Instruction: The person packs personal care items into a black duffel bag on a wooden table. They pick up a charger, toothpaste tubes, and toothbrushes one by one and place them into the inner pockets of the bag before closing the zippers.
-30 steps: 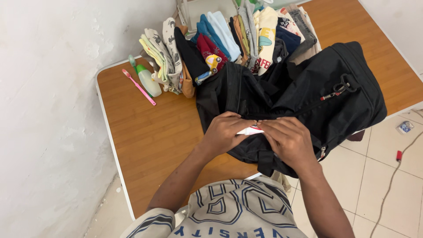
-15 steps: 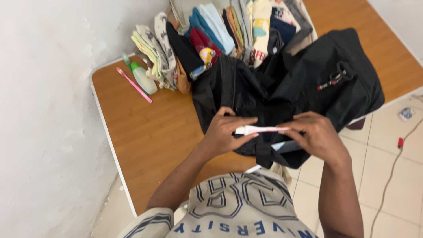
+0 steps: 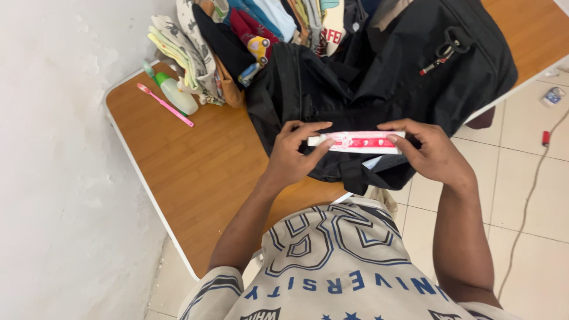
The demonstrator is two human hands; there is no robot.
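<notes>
Both hands hold a long red and white tube [image 3: 358, 142] level above the near edge of a black bag [image 3: 391, 77]. My left hand [image 3: 293, 154] pinches the capped left end, and my right hand [image 3: 432, 153] grips the flat right end. The bag lies slumped on the wooden table [image 3: 195, 172] with its zip pull toward the upper right. An opening on its near side sits just under the tube.
A row of folded clothes [image 3: 237, 35] stands at the table's far side. A pink toothbrush [image 3: 165, 104] and a pale green bottle [image 3: 172, 92] lie at the far left near the white wall. Tiled floor with a cable [image 3: 533, 184] is to the right.
The tube has come out of the bag and turned flat side up, stretched between both hands. My right hand has moved right. The view has shifted downward.
</notes>
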